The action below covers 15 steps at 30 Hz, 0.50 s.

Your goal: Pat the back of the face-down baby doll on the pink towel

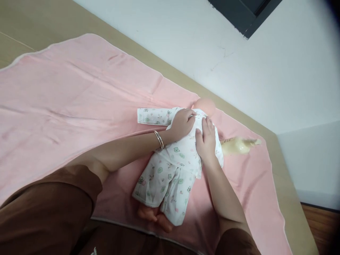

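A baby doll lies on a pink blanket (79,85), its bald head (205,105) away from me and its feet (156,217) toward me. It wears a white printed shirt (183,150) and matching white printed pants (159,177). My left hand (183,124), with bangles at the wrist, rests on the upper chest, fingers bent and closed on the shirt near the collar. Beside it, my right hand (207,140) lies flat on the other side of the chest, thumb apart. One sleeve (154,116) stretches out to the left; the opposite sleeve is mostly hidden.
A pale yellow, shiny object with a brown-striped part (237,145) lies on the blanket right of the doll; its kind is unclear. The blanket covers a wooden-coloured table (285,170) against a white wall (186,46). A dark frame (247,17) is on the wall.
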### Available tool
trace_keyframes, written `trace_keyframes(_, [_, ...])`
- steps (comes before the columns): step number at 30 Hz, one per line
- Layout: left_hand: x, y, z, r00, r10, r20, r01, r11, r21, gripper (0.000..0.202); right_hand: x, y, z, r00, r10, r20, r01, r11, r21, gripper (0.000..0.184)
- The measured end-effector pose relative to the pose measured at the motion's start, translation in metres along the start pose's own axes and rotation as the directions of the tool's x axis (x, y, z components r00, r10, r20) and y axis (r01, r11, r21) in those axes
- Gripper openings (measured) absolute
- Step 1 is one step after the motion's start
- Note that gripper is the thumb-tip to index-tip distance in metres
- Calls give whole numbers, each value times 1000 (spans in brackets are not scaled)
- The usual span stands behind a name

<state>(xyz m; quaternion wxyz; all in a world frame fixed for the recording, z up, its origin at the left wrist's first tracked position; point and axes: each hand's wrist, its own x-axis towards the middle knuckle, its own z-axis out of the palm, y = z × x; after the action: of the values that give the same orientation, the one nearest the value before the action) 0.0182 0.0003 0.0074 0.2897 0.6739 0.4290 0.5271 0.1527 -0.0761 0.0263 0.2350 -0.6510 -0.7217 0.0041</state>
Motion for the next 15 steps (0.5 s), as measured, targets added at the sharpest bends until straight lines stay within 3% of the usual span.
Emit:
trace_keyframes(4, [-11, 4, -1, 993, 115, 39, -120, 980, 156, 28, -13, -21, -7, 986, 165, 19, -160, 973, -165, 66])
trace_keyframes(8, [-18, 9, -4, 966, 250, 69, -260, 928, 267, 31, -11, -21, -11, 992, 126, 20, -120, 976, -183, 64])
trace_keyframes(10, [-17, 11, -5, 966, 239, 99, -258, 913, 315, 32, -4, -11, -11, 997, 82, 8, -80, 987, -141, 62])
trace_keyframes(15, [-6, 8, -4, 984, 77, 158, -137, 900, 414, 31, 16, 19, -13, 996, 79, 51, -81, 996, 37, 62])
